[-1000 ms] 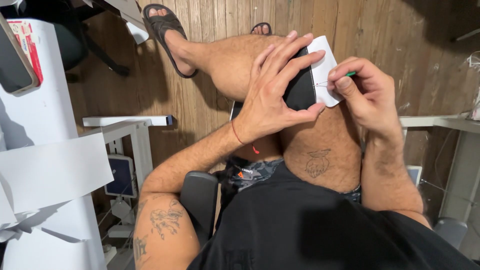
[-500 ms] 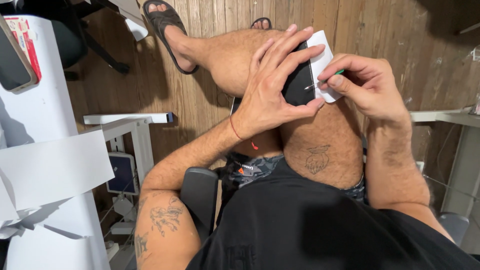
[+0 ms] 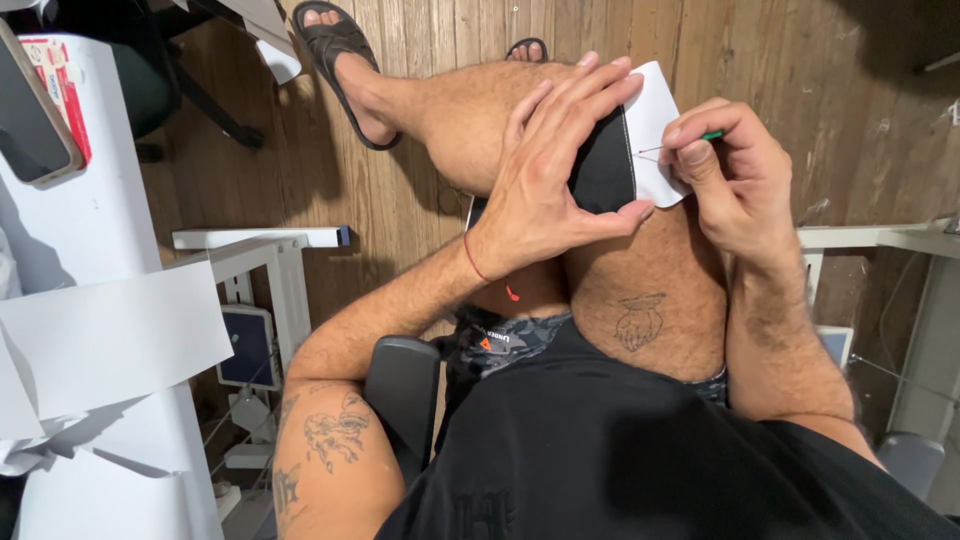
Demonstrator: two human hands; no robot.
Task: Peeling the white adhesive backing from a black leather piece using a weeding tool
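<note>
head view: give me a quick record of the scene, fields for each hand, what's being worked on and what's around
left hand: left hand lies flat, fingers spread, pressing the black pad onto the knee
right hand: right hand pinches a green-tipped tool at the white card
mark: thin red line on the card near the tool tip
support: the pad and the card rest on the crossed leg
surroundings: wooden floor, white table with loose paper, phone at the table edge

Left hand (image 3: 545, 175) spread flat, fingers fanned toward upper right; right hand (image 3: 735, 180) pinched tight, fingers curled, at right.
</note>
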